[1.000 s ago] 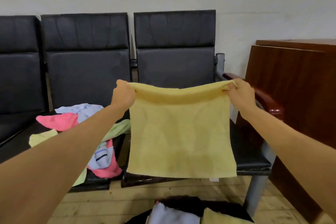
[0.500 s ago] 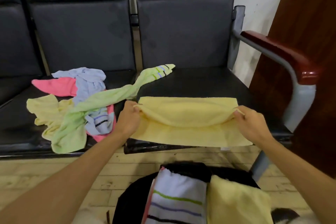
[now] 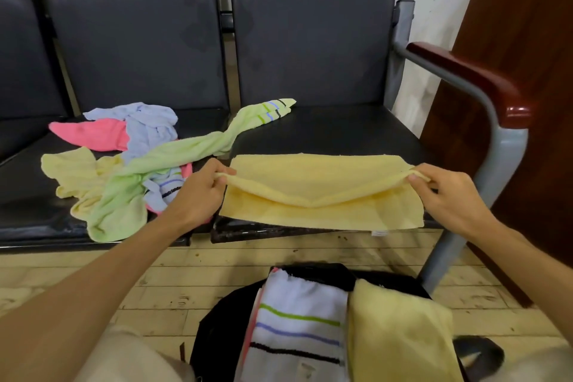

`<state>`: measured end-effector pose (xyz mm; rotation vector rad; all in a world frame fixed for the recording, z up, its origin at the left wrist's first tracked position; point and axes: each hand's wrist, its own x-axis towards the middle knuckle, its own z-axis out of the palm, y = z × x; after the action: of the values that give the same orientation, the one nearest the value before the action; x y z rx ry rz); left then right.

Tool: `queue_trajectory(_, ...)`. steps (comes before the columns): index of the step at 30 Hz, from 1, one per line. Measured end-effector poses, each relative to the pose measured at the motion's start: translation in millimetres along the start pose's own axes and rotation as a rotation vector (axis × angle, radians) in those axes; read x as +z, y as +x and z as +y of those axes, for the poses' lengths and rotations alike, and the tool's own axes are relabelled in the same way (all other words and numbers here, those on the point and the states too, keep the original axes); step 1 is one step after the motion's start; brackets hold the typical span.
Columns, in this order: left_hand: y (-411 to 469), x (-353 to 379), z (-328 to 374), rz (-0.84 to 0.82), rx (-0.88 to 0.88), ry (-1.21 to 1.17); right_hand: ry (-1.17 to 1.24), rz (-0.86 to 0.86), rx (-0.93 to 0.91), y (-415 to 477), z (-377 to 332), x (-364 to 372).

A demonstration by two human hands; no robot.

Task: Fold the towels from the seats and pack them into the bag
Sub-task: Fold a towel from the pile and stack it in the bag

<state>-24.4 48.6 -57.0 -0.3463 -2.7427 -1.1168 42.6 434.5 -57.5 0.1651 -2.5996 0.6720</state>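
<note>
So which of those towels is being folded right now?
The yellow towel on the right-hand seat: the left hand and right hand pinch its corners; the others lie crumpled.

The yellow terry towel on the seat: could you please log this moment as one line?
step: folding | left hand: pinches yellow terry towel | right hand: pinches it | black bag: holds folded towels

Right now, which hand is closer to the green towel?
Left. The left hand is right beside the green towel; the right hand is across the yellow towel.

Both bare forearms reached forward, well apart. Left hand (image 3: 198, 192) and right hand (image 3: 446, 195) each pinched a cloth edge, thumbs on top, fingers curled beneath.
</note>
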Motion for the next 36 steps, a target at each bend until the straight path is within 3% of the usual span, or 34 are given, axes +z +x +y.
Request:
queue_trajectory(9, -14.3, -3.0, 4.0, -0.252, -0.136, 0.182, -0.035, -0.249, 0.165, -15.3, 2.7, -2.2)
queue_trajectory(14, -7.6, 12.7, 15.2, -0.121, -0.256, 0.088, -0.107, -0.225, 0.171, -7.5, 11.9, 9.7)
queue_trajectory(17, 4.4, 24.3, 15.2, -0.019, -0.318, 0.059, -0.128, -0.188, 0.334, 0.2, 16.4, 20.1)
queue_trajectory(23, 22.3, 35.7, 12.1, -0.088, -0.525, 0.030, -0.203, -0.233, 0.653, 16.9, 16.7, 30.6)
queue_trajectory(26, 29.5, 37.6, 17.2, -0.114, -0.539, 0.001, -0.389, -0.375, 0.686, 24.8, 8.2, 29.0)
queue_trajectory(29, 33.1, 38.6, 18.4, -0.127, -0.542, -0.077, -0.428, -0.445, 0.685, 29.2, -0.8, 27.9)
queue_trajectory(32, 32.7, 36.2, 21.1, -0.094, -0.573, -0.252, -0.335, -0.438, 0.682, 31.3, -7.2, 31.7)
queue_trajectory(36, 26.5, 20.4, 25.3, -0.027, -0.708, -0.765, 0.174, -0.204, 0.743, 35.5, -23.7, 36.7)
